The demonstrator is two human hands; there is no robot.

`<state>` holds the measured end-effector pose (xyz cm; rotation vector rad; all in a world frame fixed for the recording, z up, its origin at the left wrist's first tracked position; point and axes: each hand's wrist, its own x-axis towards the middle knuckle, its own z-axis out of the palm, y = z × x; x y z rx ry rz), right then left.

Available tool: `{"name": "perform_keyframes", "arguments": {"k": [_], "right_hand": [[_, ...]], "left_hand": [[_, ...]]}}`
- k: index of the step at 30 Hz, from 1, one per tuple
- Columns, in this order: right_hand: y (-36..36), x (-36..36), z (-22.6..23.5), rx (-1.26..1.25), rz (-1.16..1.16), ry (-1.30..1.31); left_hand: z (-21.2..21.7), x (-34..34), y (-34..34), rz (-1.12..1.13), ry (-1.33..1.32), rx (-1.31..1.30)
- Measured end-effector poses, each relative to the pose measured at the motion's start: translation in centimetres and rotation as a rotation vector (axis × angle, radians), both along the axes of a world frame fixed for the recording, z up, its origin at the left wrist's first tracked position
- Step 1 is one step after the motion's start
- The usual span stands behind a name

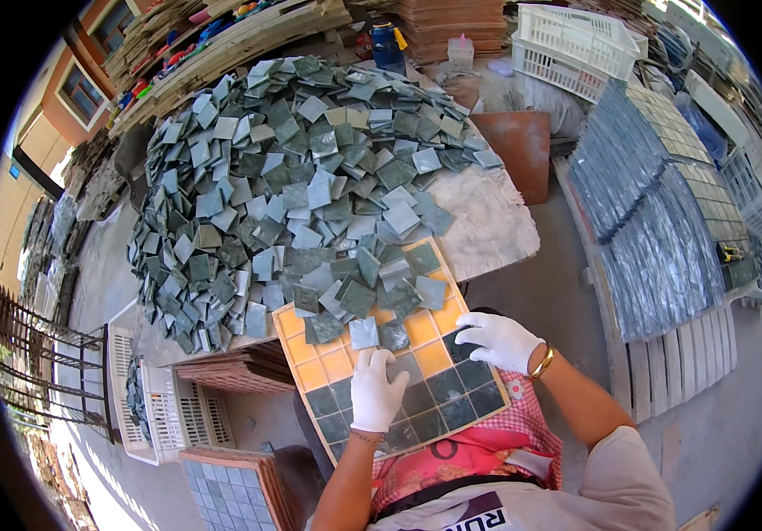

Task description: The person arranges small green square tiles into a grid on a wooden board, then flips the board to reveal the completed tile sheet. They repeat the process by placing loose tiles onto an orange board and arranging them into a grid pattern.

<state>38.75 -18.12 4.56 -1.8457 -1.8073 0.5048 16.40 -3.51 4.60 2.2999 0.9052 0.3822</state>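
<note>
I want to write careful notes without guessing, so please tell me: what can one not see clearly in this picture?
All in the head view:
Left gloved hand: its back hides the palm; any grip is unclear.
Some cells of the grid tray: covered by loose green tiles.
Tiled panel, lower left: cut off by the lower edge.

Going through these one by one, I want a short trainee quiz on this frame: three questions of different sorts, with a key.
1. True or false: the left hand and the right hand are both bare.

2. Choose one: in the gridded tray, where do neatly set dark tiles fill whole rows?
A. Along its far side
B. Along its near side
C. Nowhere

3. Fill in the blank: the gold-coloured band is on the ____ wrist.

Key
1. False; both wear white gloves.
2. B
3. right
</note>
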Motion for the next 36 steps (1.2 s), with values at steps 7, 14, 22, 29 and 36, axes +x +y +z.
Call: {"name": "perform_keyframes", "arguments": {"k": [7,14,22,29,36], "right_hand": [[0.0,-0.7,0.5,-0.073,-0.001,-0.061],[1.9,-1.5,2.9,-0.254,-0.117,-0.082],[2.4,-1.7,4.0,-0.291,-0.177,-0.171],[3.3,-1.8,4.4,-0.136,-0.128,0.118],[6.0,-3.0,1.8,-0.132,-0.121,0.076]], "left_hand": [[-0.8,-1.3,-0.3,0.014,-0.132,-0.157],[-0.2,-4.7,0.4,0.244,-0.421,-0.307],[1.5,-10.8,1.5,0.495,-0.640,-0.481],[2.1,-10.5,1.3,0.552,-0.716,-0.557],[2.4,-9.9,0.7,0.508,-0.742,-0.578]]}}
